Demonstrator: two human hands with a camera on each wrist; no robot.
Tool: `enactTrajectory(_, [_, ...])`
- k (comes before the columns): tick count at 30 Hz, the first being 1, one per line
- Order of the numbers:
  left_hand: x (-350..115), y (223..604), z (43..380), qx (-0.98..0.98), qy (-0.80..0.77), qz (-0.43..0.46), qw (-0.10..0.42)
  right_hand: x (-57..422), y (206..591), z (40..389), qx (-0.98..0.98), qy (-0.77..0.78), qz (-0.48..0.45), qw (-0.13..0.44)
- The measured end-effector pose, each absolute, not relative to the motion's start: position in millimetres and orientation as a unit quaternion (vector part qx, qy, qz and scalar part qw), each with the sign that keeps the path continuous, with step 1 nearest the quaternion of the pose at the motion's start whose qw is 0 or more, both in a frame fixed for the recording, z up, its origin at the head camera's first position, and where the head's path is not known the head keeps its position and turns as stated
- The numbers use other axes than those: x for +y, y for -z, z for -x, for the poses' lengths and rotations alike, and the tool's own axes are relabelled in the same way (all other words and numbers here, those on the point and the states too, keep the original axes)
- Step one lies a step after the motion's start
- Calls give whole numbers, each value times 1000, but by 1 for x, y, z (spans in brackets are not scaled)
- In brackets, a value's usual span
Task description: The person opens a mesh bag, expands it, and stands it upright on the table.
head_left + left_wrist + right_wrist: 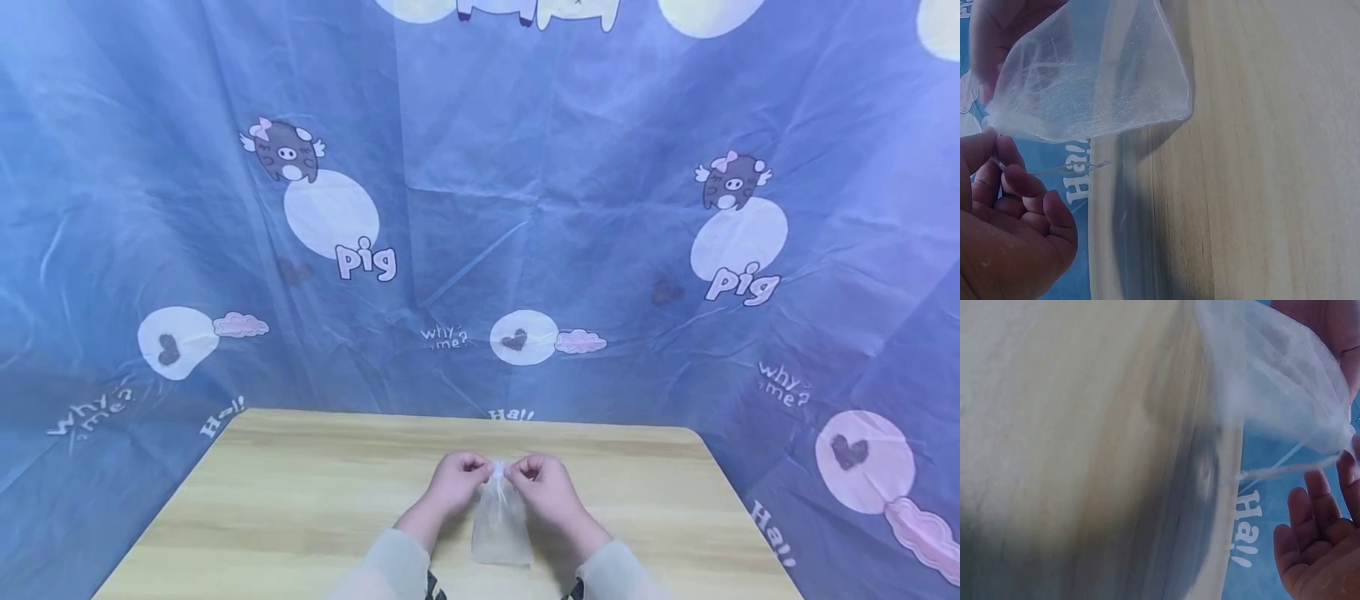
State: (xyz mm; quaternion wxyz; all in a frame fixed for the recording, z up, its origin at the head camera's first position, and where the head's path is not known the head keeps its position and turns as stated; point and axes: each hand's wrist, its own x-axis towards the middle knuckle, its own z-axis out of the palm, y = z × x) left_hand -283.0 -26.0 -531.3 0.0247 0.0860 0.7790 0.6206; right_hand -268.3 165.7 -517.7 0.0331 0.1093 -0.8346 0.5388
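A sheer white drawstring pouch hangs between both hands over the table, its neck gathered at the top. My left hand pinches the gathered neck from the left, thumb against forefinger. From the other side my right hand pinches it at nearly the same height. In the left wrist view a thin white cord runs out from the left fingertips and ends in a small knot. The right wrist view shows another cord leading away from the right fingertips. Through the mesh, no contents show.
The pale wooden table lies beneath the hands. Behind it and along both sides hangs a blue cloth printed with pigs, clouds and lettering.
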Motion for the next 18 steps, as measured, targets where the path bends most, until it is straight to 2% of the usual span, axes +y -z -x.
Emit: enactTrajectory(18, [-21, 530, 279, 782, -619, -68, 0, 164, 519, 267, -810, -579, -96, 16])
